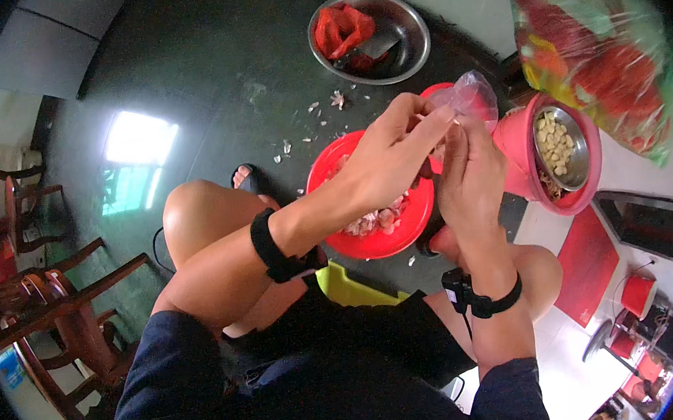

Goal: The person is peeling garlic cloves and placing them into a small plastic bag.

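My left hand (396, 150) and my right hand (471, 175) meet above a red basin (334, 239), with fingertips pinched together. Between them is what looks like a garlic clove (438, 150), mostly hidden by the fingers. Unpeeled garlic (371, 223) with pinkish-white skins lies in the basin, partly covered by my hands. To the right, a metal bowl (584, 172) holding peeled garlic cloves (555, 142) rests in the top of a pink-red bucket (518, 154). A clear plastic bag (473, 93) shows just beyond my fingertips.
Farther off, a steel basin (417, 37) holds a red plastic bag (342, 30) and a cleaver-like blade. Garlic skins (337, 100) litter the dark floor. A large filled plastic bag (595, 60) hangs at upper right. Wooden chairs (61, 321) stand left. Yellow-green plastic (349, 286) shows beneath me.
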A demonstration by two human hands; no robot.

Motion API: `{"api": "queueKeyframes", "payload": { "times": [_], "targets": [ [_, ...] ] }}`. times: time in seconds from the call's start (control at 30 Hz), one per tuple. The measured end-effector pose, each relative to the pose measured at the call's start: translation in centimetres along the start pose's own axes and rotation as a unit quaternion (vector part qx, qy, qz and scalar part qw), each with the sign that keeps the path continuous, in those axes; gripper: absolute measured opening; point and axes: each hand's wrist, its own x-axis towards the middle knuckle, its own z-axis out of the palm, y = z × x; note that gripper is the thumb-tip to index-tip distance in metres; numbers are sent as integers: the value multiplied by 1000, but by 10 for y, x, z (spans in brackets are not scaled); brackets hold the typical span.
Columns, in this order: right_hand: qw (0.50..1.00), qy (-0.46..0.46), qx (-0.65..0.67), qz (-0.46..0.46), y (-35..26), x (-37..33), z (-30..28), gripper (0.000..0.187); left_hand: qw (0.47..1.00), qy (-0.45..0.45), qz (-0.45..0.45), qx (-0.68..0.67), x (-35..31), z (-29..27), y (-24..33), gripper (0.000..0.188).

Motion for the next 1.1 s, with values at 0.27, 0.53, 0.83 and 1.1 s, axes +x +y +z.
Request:
{"api": "queueKeyframes", "payload": {
  "times": [0.27, 0.53, 0.83, 1.1],
  "targets": [
    [996, 35, 22, -79, -15, -2, 17, 18, 939, 120, 156, 283, -2, -2, 7, 46],
    [974, 49, 219, 23, -19, -10, 32, 24, 971, 98, 105, 192, -7, -6, -3, 44],
    [842, -16, 471, 262, 3, -27, 36, 28, 962, 46, -188, -194, -10, -25, 0, 47],
    [965, -227, 99, 91, 40, -46, 48, 16, 958, 80, -156, -227, 5, -33, -3, 44]
  ]
}}
